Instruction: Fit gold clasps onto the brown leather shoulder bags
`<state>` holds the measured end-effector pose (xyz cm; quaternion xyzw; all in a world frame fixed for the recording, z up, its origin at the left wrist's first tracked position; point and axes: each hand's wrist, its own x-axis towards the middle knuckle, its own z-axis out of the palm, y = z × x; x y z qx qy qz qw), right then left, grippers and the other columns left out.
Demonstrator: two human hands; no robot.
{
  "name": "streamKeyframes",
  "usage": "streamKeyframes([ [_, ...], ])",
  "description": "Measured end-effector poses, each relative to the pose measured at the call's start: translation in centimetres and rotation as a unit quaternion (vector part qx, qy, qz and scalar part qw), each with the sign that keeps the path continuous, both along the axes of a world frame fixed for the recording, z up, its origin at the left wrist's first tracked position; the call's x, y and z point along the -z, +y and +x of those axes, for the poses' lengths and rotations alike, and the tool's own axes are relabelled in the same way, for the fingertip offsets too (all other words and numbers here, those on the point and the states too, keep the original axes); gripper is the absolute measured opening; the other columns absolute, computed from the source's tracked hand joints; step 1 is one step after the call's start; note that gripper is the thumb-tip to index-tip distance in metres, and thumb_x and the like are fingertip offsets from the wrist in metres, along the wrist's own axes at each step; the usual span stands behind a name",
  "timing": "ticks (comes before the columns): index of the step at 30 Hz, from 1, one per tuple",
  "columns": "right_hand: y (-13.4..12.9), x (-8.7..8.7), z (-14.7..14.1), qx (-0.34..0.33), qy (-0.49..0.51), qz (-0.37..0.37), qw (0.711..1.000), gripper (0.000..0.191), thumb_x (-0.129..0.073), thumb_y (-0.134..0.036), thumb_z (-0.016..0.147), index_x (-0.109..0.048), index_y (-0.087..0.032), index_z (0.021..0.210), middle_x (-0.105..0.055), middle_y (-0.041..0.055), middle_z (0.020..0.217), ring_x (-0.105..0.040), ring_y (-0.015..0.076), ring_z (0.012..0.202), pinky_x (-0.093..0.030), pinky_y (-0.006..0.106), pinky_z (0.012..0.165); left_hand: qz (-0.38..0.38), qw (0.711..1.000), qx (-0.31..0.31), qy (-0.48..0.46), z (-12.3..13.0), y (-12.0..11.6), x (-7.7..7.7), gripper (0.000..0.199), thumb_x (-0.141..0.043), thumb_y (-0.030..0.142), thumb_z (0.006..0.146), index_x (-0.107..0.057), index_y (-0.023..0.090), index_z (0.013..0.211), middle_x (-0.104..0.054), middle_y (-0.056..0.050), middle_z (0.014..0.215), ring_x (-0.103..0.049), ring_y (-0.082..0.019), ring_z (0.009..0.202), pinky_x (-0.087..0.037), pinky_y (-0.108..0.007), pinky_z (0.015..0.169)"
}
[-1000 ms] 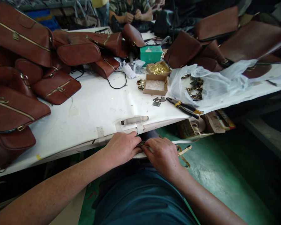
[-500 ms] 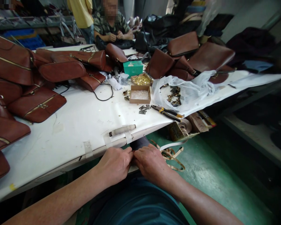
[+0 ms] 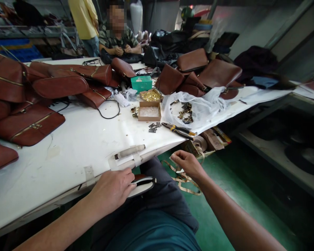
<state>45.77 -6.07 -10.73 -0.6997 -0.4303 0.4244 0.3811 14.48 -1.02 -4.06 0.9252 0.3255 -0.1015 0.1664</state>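
My left hand [image 3: 120, 188] is closed on the near edge of a brown leather bag [image 3: 142, 186] above my lap. The bag's mouth gapes, showing a pale lining and a dark rim. To the right of it, my right hand [image 3: 184, 162] is raised beside the table edge, thumb and fingers pinched together. Something small and pale shows at its fingertips, too small to name. Below that hand, loops of narrow beige tape [image 3: 187, 188] hang near the green floor, by a tape roll [image 3: 199, 143] in a box.
On the white table [image 3: 75, 153] lie pliers [image 3: 179, 130], dark metal plates [image 3: 154, 128], a taped-down tool [image 3: 131, 151], a cardboard tray [image 3: 149, 116], gold fittings [image 3: 149, 95] and a plastic bag [image 3: 206, 104] of metal parts. Brown bags [image 3: 28, 127] are piled left. A co-worker [image 3: 117, 42] sits opposite.
My hands were together at the table edge; the right has moved away to the right. The bag's open mouth now shows by my left hand. The view has shifted slightly.
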Motion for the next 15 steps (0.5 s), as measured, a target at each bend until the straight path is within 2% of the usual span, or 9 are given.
streamKeyframes([
  [3,1.7,3.6,1.7,0.049,-0.004,-0.003,0.999,0.052,-0.069,-0.068,0.078,-0.068,-0.016,0.082,-0.057,-0.0016,0.065,-0.044,0.0126,0.058,-0.034,0.026,0.053,-0.019,0.999,-0.029,-0.005,-0.7,0.1,-0.3,0.026,-0.046,0.033,0.105,-0.068,0.023,0.094,-0.07,-0.002,0.099,-0.07,-0.022,0.085,-0.044,-0.034,0.07],
  [6,3.2,5.9,2.2,0.082,-0.025,0.007,0.996,0.058,-0.067,-0.075,0.077,-0.065,-0.017,0.079,-0.058,-0.0001,0.064,-0.045,0.0135,0.058,-0.035,0.027,0.054,-0.051,0.997,-0.053,-0.031,-1.2,0.0,-0.8,0.026,-0.047,0.035,0.105,-0.069,0.024,0.093,-0.069,-0.001,0.098,-0.069,-0.021,0.086,-0.043,-0.033,0.073],
  [12,4.9,8.4,3.0,0.115,-0.064,-0.004,0.991,0.067,-0.065,-0.082,0.074,-0.065,-0.016,0.066,-0.061,0.0044,0.059,-0.051,0.0167,0.058,-0.037,0.03,0.057,-0.149,0.977,-0.106,-0.108,-1.1,0.2,-1.4,0.026,-0.053,0.039,0.103,-0.069,0.024,0.088,-0.069,0.001,0.094,-0.067,-0.017,0.086,-0.044,-0.029,0.078],
  [15,4.8,8.9,3.5,0.127,-0.088,-0.018,0.988,0.068,-0.067,-0.082,0.073,-0.071,-0.014,0.071,-0.068,0.008,0.066,-0.059,0.0211,0.066,-0.041,0.032,0.063,-0.179,0.968,-0.115,-0.132,-0.6,1.0,-1.1,0.031,-0.051,0.044,0.104,-0.068,0.023,0.09,-0.07,-0.001,0.094,-0.067,-0.018,0.088,-0.046,-0.028,0.081],
])
